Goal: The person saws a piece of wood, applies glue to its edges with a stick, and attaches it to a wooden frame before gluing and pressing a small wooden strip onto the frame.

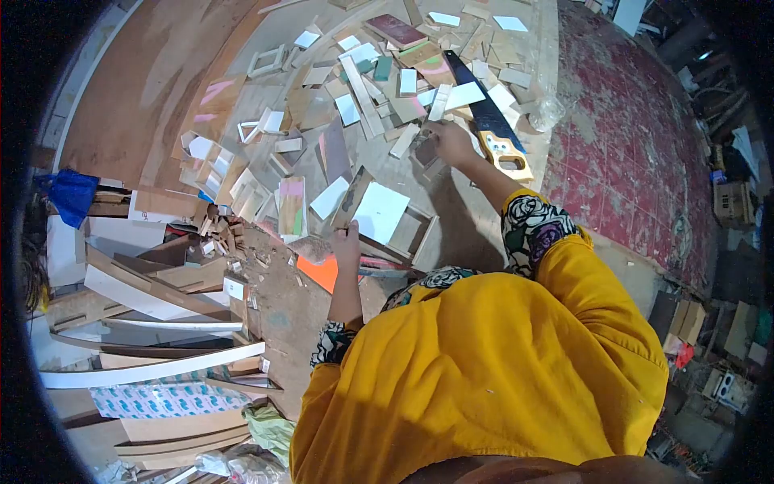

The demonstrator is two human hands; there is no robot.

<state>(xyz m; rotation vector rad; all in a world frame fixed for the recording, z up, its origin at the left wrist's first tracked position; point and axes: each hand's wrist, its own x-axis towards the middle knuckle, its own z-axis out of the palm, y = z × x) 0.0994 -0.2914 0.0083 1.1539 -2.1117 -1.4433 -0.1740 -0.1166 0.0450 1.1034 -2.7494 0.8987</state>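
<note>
My left hand is closed on the near end of a narrow wooden strip, which points away from me. Right beside that strip lies a white panel piece, with an open wooden frame at its right. My right hand is stretched forward over the work surface, fingers bent at a small brownish wood piece; whether they grip it is hard to see. A handsaw with a dark blade and a light wooden handle lies just right of my right hand.
Many wood and white board offcuts cover the work surface ahead. A dusty red tiled surface is on the right. Long curved boards are stacked at lower left, near a blue cloth or bag. An orange sheet lies by my left wrist.
</note>
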